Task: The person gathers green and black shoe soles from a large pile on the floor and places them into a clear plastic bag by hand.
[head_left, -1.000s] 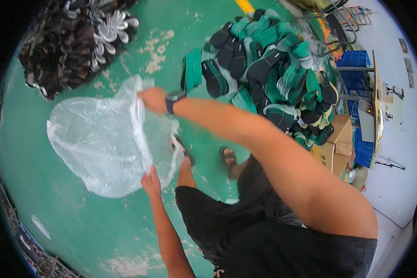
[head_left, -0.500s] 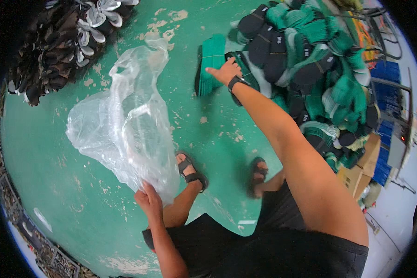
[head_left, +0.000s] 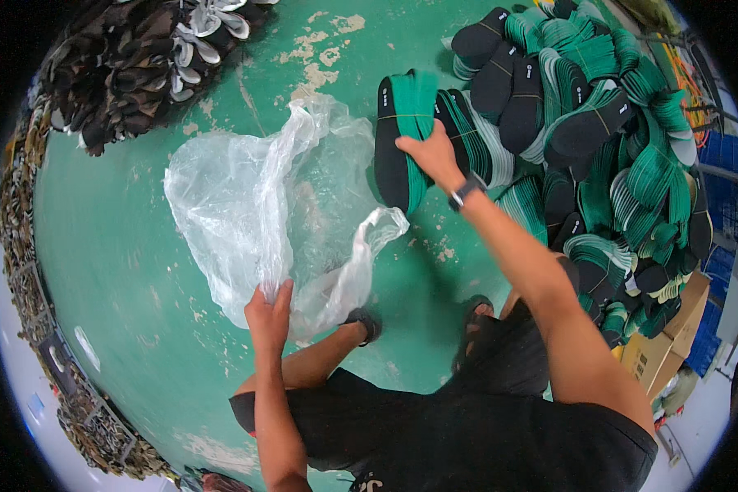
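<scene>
My left hand (head_left: 269,320) pinches the rim of a large clear plastic bag (head_left: 246,197), whose mouth gapes toward the right. The bag lies loosely over the floor in front of me. Farther off to the right, my right hand (head_left: 436,157) grips a bundle of insoles (head_left: 396,148), black on the face and green along the stacked edges, tied with a thin band. My thumb lies across its side; the other fingers are partly hidden. Right beside that hand lies a second banded bundle (head_left: 488,143) with black and pale grey layers.
A big heap of green and black insole bundles (head_left: 586,123) fills the right side. Beyond it stand a cardboard box (head_left: 668,336) and blue crates (head_left: 717,279). At the upper left lies a pile of dark brown and silvery pieces (head_left: 131,66). My sandalled feet are on the green floor (head_left: 139,271).
The bag's mouth has spread wider and the bag has shifted right in view. My right hand has closed on the nearest insole bundle, which is turned to show its black face.
</scene>
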The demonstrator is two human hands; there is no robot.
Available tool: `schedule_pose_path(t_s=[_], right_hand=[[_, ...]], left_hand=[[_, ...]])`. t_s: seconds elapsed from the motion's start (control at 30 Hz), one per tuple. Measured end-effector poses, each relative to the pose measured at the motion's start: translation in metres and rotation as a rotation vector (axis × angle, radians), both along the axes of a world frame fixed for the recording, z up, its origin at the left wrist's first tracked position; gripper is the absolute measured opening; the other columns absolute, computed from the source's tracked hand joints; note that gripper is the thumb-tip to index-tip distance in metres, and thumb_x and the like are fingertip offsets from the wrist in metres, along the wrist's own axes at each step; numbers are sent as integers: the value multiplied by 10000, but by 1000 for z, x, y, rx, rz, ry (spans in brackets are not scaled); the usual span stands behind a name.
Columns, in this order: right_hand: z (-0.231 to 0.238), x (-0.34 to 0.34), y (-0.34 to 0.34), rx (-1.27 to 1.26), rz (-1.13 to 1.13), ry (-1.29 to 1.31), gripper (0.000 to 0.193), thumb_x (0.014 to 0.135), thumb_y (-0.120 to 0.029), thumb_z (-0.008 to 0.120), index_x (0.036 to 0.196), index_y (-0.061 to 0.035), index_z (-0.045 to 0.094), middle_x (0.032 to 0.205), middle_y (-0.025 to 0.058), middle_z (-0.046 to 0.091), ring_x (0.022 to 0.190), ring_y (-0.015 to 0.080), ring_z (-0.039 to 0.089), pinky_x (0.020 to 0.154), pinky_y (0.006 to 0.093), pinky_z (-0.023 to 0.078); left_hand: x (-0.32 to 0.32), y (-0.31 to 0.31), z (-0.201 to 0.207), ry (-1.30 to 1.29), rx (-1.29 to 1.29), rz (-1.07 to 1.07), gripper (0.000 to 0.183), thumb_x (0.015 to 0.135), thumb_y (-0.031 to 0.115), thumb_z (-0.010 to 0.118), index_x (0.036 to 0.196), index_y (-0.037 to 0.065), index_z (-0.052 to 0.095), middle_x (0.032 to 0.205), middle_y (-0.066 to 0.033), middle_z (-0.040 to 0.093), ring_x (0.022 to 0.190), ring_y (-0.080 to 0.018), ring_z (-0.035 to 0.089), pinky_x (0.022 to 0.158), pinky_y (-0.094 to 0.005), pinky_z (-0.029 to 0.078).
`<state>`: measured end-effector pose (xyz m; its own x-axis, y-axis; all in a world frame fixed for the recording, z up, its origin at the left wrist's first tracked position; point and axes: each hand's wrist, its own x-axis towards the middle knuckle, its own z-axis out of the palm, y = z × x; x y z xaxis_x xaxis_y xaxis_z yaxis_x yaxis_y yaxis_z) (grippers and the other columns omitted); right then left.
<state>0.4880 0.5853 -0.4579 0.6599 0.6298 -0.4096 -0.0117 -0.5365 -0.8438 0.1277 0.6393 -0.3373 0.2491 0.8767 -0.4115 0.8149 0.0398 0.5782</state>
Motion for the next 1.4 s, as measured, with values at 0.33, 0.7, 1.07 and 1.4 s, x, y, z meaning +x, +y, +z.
schedule_pose_path(t_s=[0.33,0.7,1.07,1.4], right_hand=[[77,-117,-99,-91,900,179,824,584,-447,715,1210,41,490,1028,281,598,927,392,593,818,422,466],[56,-147,25,117,890,-142,437,699,-460,606,874,-66,677,909,172,664,851,333,638,713,389,501],[-67,76,-127,-268,-24,-601,730,672,-581,669,1019,53,565,1076,222,554,1033,338,501,895,414,396],[-175,82,-143,-575,-585,-531,1035,690,-757,502,1223,122,382,1325,321,359,1252,444,307,999,545,262]], left_hand=[[40,-24,26,-391,63,271,320,927,290,538,837,-11,596,646,-18,545,552,-85,495,502,-231,403],[34,-90,53,-245,17,129,217,876,168,607,1023,9,619,713,25,546,592,-46,448,518,-212,362],[36,-71,59,-364,0,397,261,936,243,521,1066,35,608,578,86,362,475,-13,294,419,-200,219],[31,-95,52,-264,-40,440,275,863,168,621,1086,9,594,738,32,539,571,-36,422,482,-195,321]])
